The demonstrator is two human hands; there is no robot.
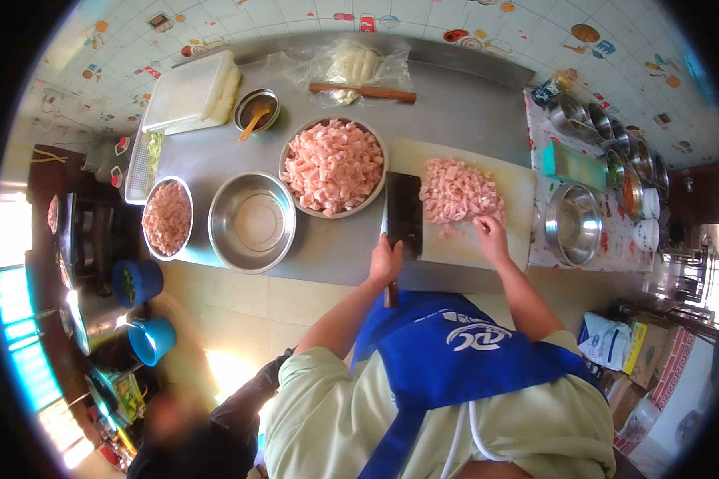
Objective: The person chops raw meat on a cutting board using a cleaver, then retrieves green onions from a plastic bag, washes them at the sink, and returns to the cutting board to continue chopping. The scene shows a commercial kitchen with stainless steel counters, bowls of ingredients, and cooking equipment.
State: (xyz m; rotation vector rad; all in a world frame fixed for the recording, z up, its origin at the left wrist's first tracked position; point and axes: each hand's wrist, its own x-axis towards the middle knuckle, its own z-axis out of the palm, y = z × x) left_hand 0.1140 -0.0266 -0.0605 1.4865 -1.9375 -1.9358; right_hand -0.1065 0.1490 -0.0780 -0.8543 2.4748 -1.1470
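Note:
My left hand (pixel 386 261) grips the dark handle of a broad cleaver (pixel 404 215), its wide dark blade lying over the left edge of a pale cutting board (pixel 455 248). Diced raw meat (pixel 460 190) is heaped on the board. At the near right edge of this heap, my right hand (pixel 491 238) has its fingertips drawn together; whether a scrap is between them cannot be told. A steel bowl heaped with diced meat (pixel 334 164) stands left of the blade. Beside it is an empty steel basin (pixel 252 221), and farther left a smaller bowl of finer-cut meat (pixel 168 218).
A wooden rolling pin (pixel 362 92) lies by plastic-wrapped dough (pixel 353 64). A sauce bowl (pixel 257 111) with an orange spoon and a lidded plastic box (pixel 190 90) stand back left. Stacked steel bowls (pixel 573 224) and a green-edged box (pixel 575 164) are at right. Another person (pixel 215 425) is at lower left.

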